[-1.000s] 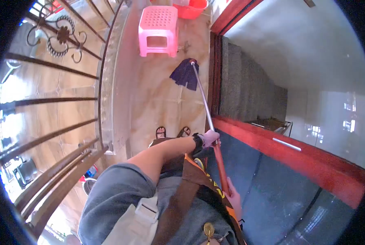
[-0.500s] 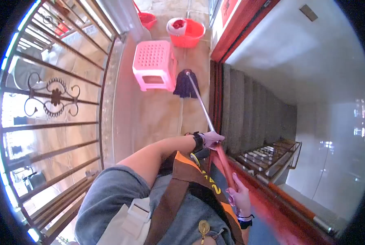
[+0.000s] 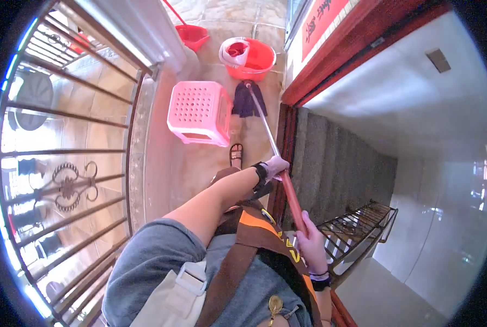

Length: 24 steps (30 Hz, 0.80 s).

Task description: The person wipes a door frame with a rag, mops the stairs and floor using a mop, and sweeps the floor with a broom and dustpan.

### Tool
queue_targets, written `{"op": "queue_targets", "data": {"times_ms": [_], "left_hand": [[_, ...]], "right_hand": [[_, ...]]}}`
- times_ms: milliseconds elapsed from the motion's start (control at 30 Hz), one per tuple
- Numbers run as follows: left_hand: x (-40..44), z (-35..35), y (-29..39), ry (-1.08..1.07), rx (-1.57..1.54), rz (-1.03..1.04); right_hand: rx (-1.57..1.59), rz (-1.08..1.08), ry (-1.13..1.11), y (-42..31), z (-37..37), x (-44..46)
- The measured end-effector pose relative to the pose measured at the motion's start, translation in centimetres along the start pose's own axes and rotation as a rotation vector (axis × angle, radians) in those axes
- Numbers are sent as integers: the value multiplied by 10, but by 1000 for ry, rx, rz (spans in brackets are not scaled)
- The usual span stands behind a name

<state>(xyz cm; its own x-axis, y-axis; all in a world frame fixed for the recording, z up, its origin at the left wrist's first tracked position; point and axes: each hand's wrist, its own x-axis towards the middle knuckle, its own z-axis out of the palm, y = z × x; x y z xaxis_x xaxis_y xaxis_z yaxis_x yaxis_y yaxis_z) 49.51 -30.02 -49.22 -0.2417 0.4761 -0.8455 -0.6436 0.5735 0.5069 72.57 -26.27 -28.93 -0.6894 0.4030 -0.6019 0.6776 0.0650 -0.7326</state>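
A mop [image 3: 249, 102] with dark purple strands rests on the tiled floor, its head close in front of the red bucket [image 3: 260, 71]. Its handle runs back toward me, silver low down and red higher up. My left hand [image 3: 276, 167] is wrapped round the handle where the silver part meets the red. Farther up, near the handle's end, my right hand [image 3: 312, 246] grips the red part. Left of the mop head stands a pink plastic stool [image 3: 195, 111]. The bucket has a white wringer [image 3: 234, 52] with something dark red inside.
A red dustpan [image 3: 191, 37] lies at the back left. Metal railings [image 3: 64, 115] line the left. On the right, a red door frame [image 3: 358, 52] borders dark steps [image 3: 341, 158] with a metal handrail [image 3: 363, 229]. My sandalled foot [image 3: 236, 155] is beyond my left forearm.
My view has moved forward, bringing the stool and bucket nearer. The mop head has moved away from me, closer to the bucket. A sandalled foot now shows. Both hands stay on the handle.
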Motion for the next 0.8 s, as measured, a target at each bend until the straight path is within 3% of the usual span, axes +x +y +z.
{"op": "queue_targets", "data": {"times_ms": [267,400,567,767,800], "left_hand": [[46,-40,125,25,-286,55],[65,-69,173,40,-300,62],[106,-117,221,3,-306,84],[145,-181,313,31,-219,141],[155,-190,327,32,-211,148]], "right_hand": [[111,307,43,-154,-38,101],[154,320,42,-212,-40,149],[165,236,37,-232,-34,210],[-1,238,-45,-296,-41,306],[-49,132,-49,-299,-43,325]]}}
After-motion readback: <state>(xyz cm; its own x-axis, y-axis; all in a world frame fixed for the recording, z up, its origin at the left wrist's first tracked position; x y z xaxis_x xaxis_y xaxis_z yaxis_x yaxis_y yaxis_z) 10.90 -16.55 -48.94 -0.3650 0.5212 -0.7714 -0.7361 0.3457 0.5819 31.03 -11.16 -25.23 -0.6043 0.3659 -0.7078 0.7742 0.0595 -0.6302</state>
